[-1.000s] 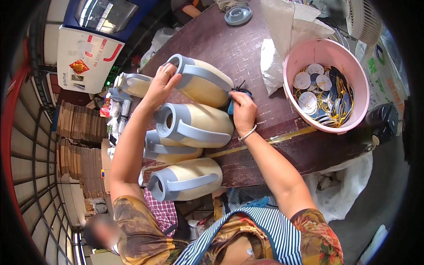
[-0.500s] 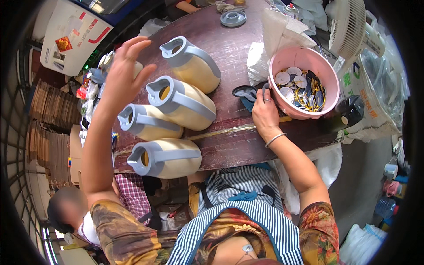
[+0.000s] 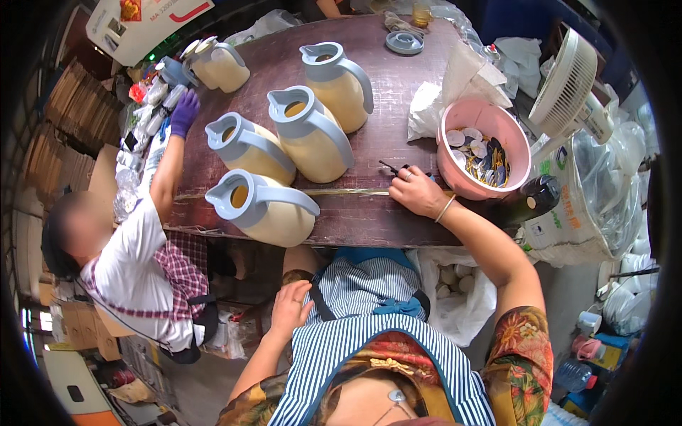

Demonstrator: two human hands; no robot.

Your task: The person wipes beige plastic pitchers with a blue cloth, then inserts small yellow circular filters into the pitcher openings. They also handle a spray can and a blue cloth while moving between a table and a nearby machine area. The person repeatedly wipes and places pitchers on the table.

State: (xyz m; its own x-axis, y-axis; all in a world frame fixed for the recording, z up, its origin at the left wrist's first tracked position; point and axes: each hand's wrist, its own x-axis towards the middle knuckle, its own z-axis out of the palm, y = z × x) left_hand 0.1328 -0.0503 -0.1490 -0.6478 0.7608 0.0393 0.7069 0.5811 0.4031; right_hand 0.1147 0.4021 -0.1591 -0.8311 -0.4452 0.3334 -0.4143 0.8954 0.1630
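On the dark red table, my right hand (image 3: 418,192) has its fingers closed around a small dark object (image 3: 389,169); only thin black ends show, so its kind is unclear. My left hand (image 3: 290,307) is down beside my striped apron, fingers stretched out, with nothing visible in it. Left of my right hand stand several cream thermos jugs with grey spouts and handles, their tops uncovered. The nearest jug (image 3: 266,209) is by the table edge, and another jug (image 3: 310,135) rises behind it. Beyond my right hand is a pink bucket (image 3: 522,135) holding round tags with gold cords.
At left a co-worker's purple-gloved hand (image 3: 185,113) reaches along the table edge, near more jugs (image 3: 220,65). A grey lid (image 3: 405,42) lies at the far side. A black bottle (image 3: 538,197), a fan (image 3: 566,82) and a white bag (image 3: 455,302) of round pieces are at right.
My left hand has come down from above the jugs to my lap. My right hand has shifted slightly left and nearer. The view has turned, bringing the co-worker's gloved arm into sight.
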